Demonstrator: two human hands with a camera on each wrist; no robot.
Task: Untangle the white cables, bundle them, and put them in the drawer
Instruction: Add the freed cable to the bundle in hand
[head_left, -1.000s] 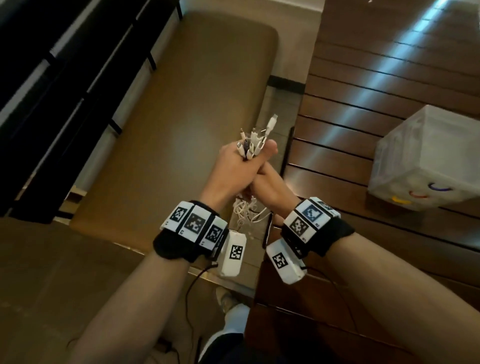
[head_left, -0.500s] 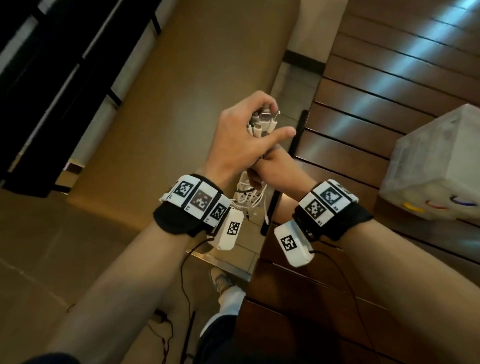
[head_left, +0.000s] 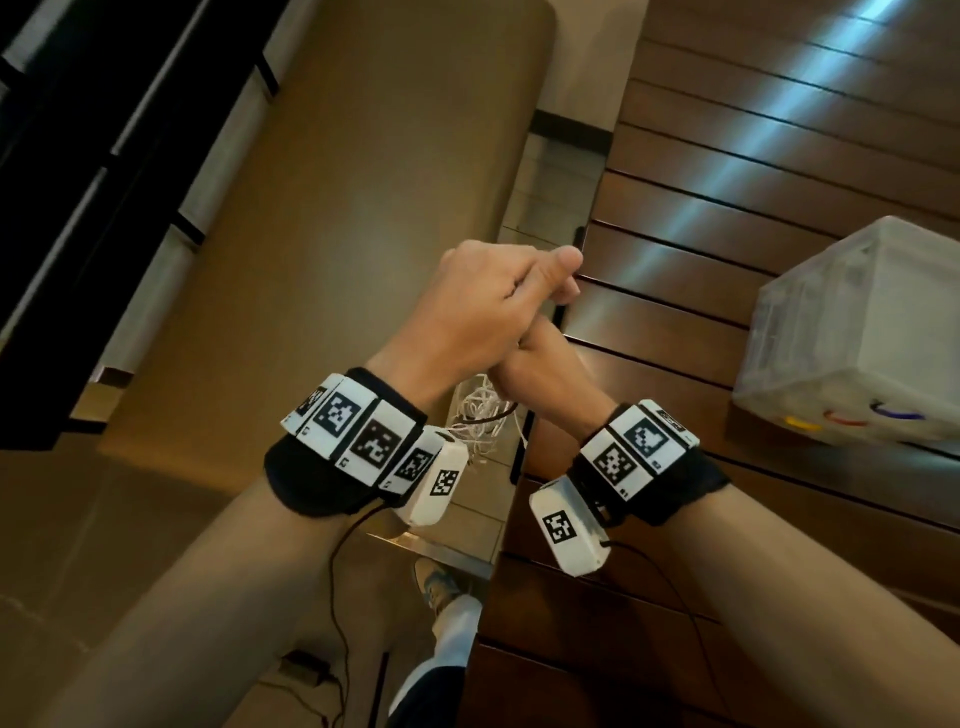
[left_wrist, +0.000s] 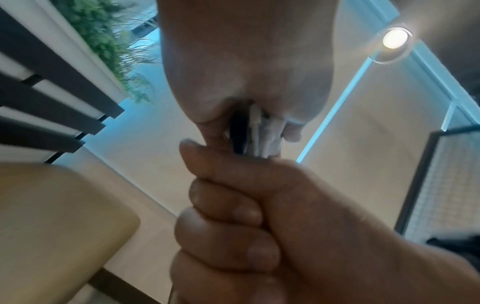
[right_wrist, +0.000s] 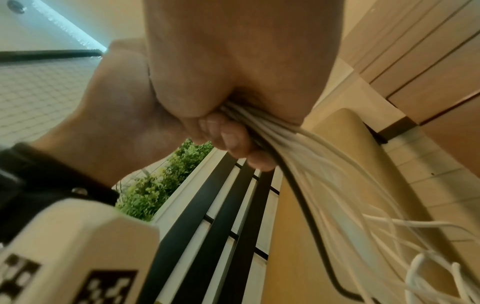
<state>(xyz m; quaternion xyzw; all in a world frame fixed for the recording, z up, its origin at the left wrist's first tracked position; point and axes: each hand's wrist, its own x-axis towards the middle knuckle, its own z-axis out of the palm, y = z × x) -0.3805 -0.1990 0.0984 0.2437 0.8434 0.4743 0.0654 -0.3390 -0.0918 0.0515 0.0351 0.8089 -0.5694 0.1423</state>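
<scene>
The white cables (head_left: 480, 415) are gathered in one bunch, with a black cable among them, held in front of me beside the table edge. My right hand (head_left: 540, 374) grips the bunch in a fist, and loose loops hang below it. My left hand (head_left: 498, 301) sits on top, fingers curled over the plug ends and hiding them from the head view. In the left wrist view the plugs (left_wrist: 265, 131) run from the right fist (left_wrist: 246, 205) up into the left palm. In the right wrist view the cables (right_wrist: 298, 154) stream out past the right fingers (right_wrist: 233, 139).
A translucent plastic drawer box (head_left: 857, 338) with coloured handles stands on the dark slatted wooden table (head_left: 727, 260) to the right. A tan padded bench (head_left: 363, 208) lies to the left, with a dark slatted railing (head_left: 78, 156) beyond it. Tiled floor and my shoe (head_left: 436, 582) are below.
The left hand let go of the bunch below the plugs, rose over the plug ends and curled its fingers down on them. The plugs, which stuck out a second ago, are now covered.
</scene>
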